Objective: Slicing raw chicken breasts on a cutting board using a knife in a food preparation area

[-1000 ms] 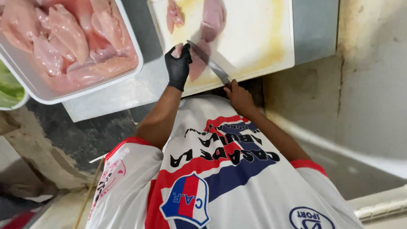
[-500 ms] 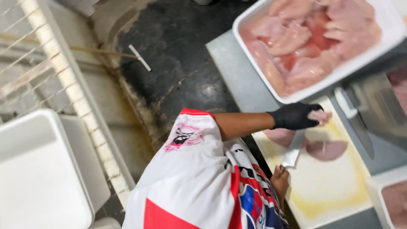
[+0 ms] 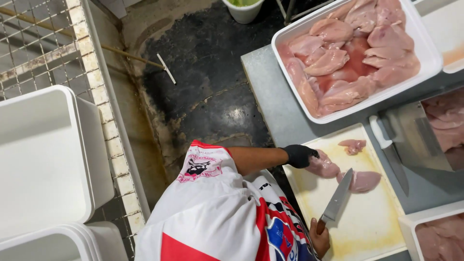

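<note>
On the board (image 3: pixel 360 227), the gloved left hand (image 3: pixel 299 155) grips a fillet (image 3: pixel 323 166), while the right hand (image 3: pixel 321 237), clenching the knife (image 3: pixel 337 198), points its blade at another fillet (image 3: pixel 365 180) just beside.

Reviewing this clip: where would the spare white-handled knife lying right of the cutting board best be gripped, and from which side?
Probably by its white handle, coming from the tray end. The white-handled knife lies flat on the steel table, handle toward the tray of raw chicken, blade pointing away along the cutting board.
</note>
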